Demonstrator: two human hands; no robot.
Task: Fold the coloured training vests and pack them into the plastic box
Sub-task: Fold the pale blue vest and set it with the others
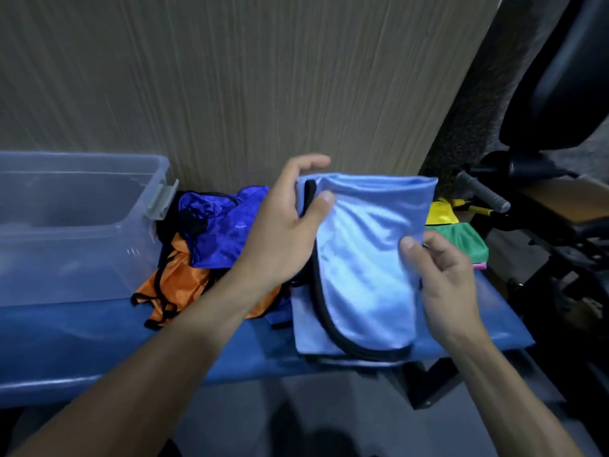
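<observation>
Held folded between both hands, left hand [286,225] pinching the top edge and right hand [441,285] the right side: shiny light-blue black-trimmed training vest [365,258], long axis toward the wall, right of the clear plastic box [75,225], nearer the left hand, above the blue counter [99,341].

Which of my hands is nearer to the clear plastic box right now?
Left. The left hand grips the light blue vest's left edge, on the side toward the plastic box. The right hand pinches its right edge, farther away.

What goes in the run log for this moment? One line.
step: folding | left hand: pinching light blue vest | right hand: pinching same vest | plastic box: no vests visible inside | orange vest, dark blue vest: unfolded on bench
</observation>
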